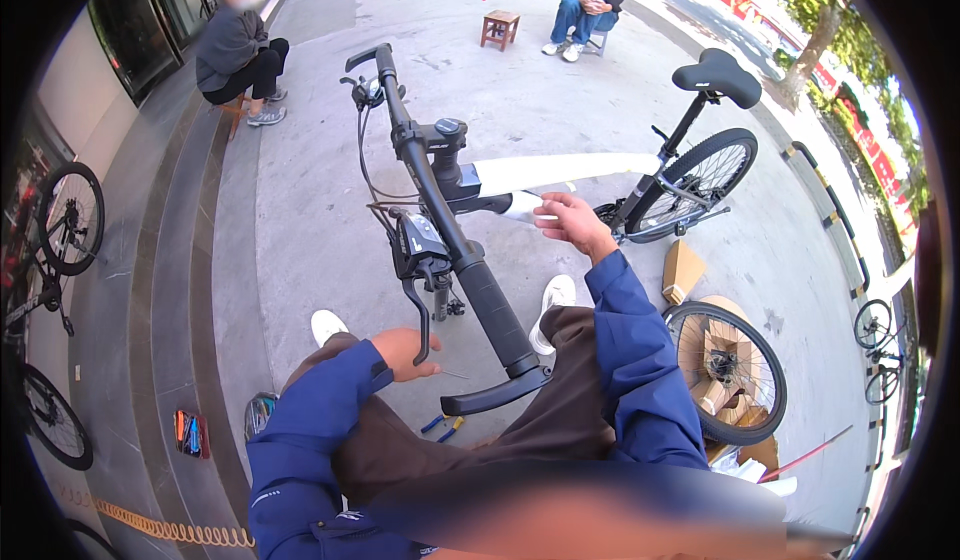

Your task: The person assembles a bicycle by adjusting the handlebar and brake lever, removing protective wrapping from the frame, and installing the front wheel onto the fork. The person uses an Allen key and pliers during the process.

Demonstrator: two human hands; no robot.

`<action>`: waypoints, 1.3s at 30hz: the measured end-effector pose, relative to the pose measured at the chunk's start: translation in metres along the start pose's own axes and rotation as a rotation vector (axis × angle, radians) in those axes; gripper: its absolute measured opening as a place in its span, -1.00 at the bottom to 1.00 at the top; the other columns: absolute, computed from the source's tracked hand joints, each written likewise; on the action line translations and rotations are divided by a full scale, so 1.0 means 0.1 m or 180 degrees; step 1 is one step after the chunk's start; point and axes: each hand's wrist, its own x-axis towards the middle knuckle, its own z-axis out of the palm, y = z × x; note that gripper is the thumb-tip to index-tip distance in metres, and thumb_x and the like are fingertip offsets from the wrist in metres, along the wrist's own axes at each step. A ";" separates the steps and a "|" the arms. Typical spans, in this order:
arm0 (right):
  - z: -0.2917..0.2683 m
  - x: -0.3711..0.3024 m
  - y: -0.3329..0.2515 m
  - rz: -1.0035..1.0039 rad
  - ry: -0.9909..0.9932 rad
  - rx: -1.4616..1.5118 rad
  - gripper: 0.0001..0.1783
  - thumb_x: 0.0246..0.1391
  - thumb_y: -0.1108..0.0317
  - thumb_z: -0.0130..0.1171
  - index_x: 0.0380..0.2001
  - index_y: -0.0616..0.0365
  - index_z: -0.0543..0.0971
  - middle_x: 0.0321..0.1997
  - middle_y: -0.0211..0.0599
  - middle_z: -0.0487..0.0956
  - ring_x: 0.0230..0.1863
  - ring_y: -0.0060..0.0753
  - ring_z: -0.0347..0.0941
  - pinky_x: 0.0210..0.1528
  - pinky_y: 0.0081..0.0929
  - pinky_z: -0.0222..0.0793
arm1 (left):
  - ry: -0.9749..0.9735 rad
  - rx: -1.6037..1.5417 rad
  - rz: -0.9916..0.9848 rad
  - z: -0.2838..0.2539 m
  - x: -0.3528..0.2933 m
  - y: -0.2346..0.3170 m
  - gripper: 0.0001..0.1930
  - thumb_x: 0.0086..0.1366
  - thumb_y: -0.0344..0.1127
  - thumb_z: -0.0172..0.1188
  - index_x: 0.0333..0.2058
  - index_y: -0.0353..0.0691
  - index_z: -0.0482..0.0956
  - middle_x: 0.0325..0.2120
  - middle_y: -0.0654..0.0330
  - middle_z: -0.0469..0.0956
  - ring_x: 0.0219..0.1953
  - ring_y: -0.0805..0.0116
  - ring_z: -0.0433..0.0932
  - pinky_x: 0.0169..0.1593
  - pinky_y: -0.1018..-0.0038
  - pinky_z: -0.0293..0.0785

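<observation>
Left hand (403, 351) fingers curled on brake lever (420, 312); right hand (573, 222) fingers pinching small white piece (545, 219) beside frame (560, 172).

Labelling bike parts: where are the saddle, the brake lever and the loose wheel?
saddle (716, 75), head view, middle of seat top
brake lever (421, 317), head view, lever blade
loose wheel (768, 400), head view, tyre's right side

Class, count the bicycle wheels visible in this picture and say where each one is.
6: rear wheel on the white bike, loose wheel on cardboard at right, two at far left, two small at far right. Others may be hidden.
</observation>
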 end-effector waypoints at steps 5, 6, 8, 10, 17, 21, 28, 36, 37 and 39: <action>-0.21 0.28 0.06 -0.0317 0.0373 0.1697 -0.42 0.44 0.11 0.18 0.35 0.22 0.40 0.32 -0.09 0.52 0.19 -0.21 0.56 0.18 -0.28 0.58 | -0.0053 -0.0134 0.0066 -0.02 0.01 0.05 -0.44 0.42 0.07 0.27 0.18 -0.26 0.54 -0.06 -0.04 0.69 -0.02 -0.07 0.68 0.06 0.14 0.59; -0.22 0.30 0.13 -0.0298 0.0327 0.1982 -0.43 0.45 0.10 0.18 0.33 0.21 0.41 0.35 -0.08 0.49 0.21 -0.21 0.55 0.19 -0.28 0.57 | -0.0063 -0.0165 0.0047 -0.04 0.02 0.06 -0.44 0.42 0.06 0.27 0.18 -0.27 0.54 -0.06 -0.05 0.69 -0.02 -0.08 0.68 0.06 0.14 0.59; -0.26 0.37 0.23 -0.0434 0.0181 0.2106 -0.59 0.46 0.17 0.18 0.20 0.20 0.50 0.17 -0.20 0.61 0.08 -0.35 0.61 0.11 -0.37 0.62 | -0.0052 -0.0215 0.0161 -0.05 0.03 0.08 -0.46 0.42 0.04 0.26 0.16 -0.26 0.54 -0.08 -0.08 0.69 -0.02 -0.11 0.68 0.06 0.12 0.59; -0.31 0.43 0.29 -0.0460 0.0139 0.2167 -0.66 0.47 0.21 0.17 0.13 0.20 0.54 0.07 -0.27 0.66 0.02 -0.44 0.63 0.07 -0.43 0.65 | 0.0019 -0.0166 0.0143 -0.07 0.02 0.10 -0.49 0.42 0.02 0.26 0.16 -0.23 0.54 -0.09 -0.07 0.68 -0.02 -0.12 0.67 0.05 0.10 0.59; -0.36 0.50 0.32 -0.0323 0.0120 0.1890 -0.73 0.47 0.24 0.17 0.06 0.18 0.59 -0.07 -0.40 0.70 -0.15 -0.60 0.66 -0.14 -0.61 0.68 | -0.0096 -0.0136 0.0146 -0.12 0.00 0.21 -0.49 0.40 -0.01 0.28 0.17 -0.23 0.54 -0.08 -0.09 0.68 -0.01 -0.11 0.68 0.06 0.10 0.60; -0.23 0.55 0.31 -0.0115 0.0592 0.1619 -0.77 0.42 0.23 0.21 -0.02 0.14 0.63 -0.13 -0.44 0.71 -0.20 -0.64 0.66 -0.20 -0.60 0.68 | -0.0056 -0.0253 0.0152 -0.11 0.00 0.24 -0.63 0.31 -0.17 0.35 0.06 -0.14 0.66 -0.09 -0.08 0.70 -0.03 -0.16 0.66 0.04 0.06 0.58; -0.15 0.63 0.33 -0.0147 0.0836 0.1561 -0.82 0.39 0.25 0.24 -0.10 0.09 0.67 -0.25 -0.50 0.70 -0.33 -0.73 0.61 -0.35 -0.69 0.60 | -0.0145 -0.0114 0.0324 -0.06 0.01 0.20 -0.47 0.40 -0.02 0.28 0.18 -0.26 0.52 -0.10 -0.14 0.67 -0.03 -0.15 0.67 0.07 0.07 0.58; -0.19 0.96 0.44 0.0085 0.1038 0.1821 -0.77 0.44 0.18 0.19 -0.25 0.07 0.66 -0.45 -0.57 0.64 -0.52 -0.75 0.51 -0.50 -0.70 0.54 | -0.0142 -0.0003 0.0139 -0.10 -0.07 0.28 -0.48 0.41 -0.01 0.29 0.18 -0.23 0.53 -0.05 -0.10 0.68 0.01 -0.12 0.67 0.09 0.11 0.58; -0.22 0.98 0.45 0.0004 0.0800 0.2066 -0.75 0.45 0.15 0.18 -0.21 0.10 0.65 -0.41 -0.52 0.65 -0.47 -0.69 0.55 -0.44 -0.66 0.58 | -0.0123 -0.0110 0.0092 -0.11 -0.09 0.31 -0.48 0.41 -0.01 0.30 0.18 -0.23 0.53 -0.05 -0.10 0.68 0.01 -0.12 0.67 0.09 0.12 0.58; -0.27 0.98 0.45 -0.0017 0.0568 0.2542 -0.68 0.46 0.10 0.16 -0.13 0.16 0.62 -0.31 -0.41 0.67 -0.38 -0.57 0.61 -0.30 -0.58 0.67 | -0.0164 -0.0103 -0.0002 -0.13 -0.11 0.35 -0.48 0.40 -0.01 0.30 0.18 -0.23 0.54 -0.05 -0.10 0.68 0.02 -0.11 0.67 0.09 0.12 0.58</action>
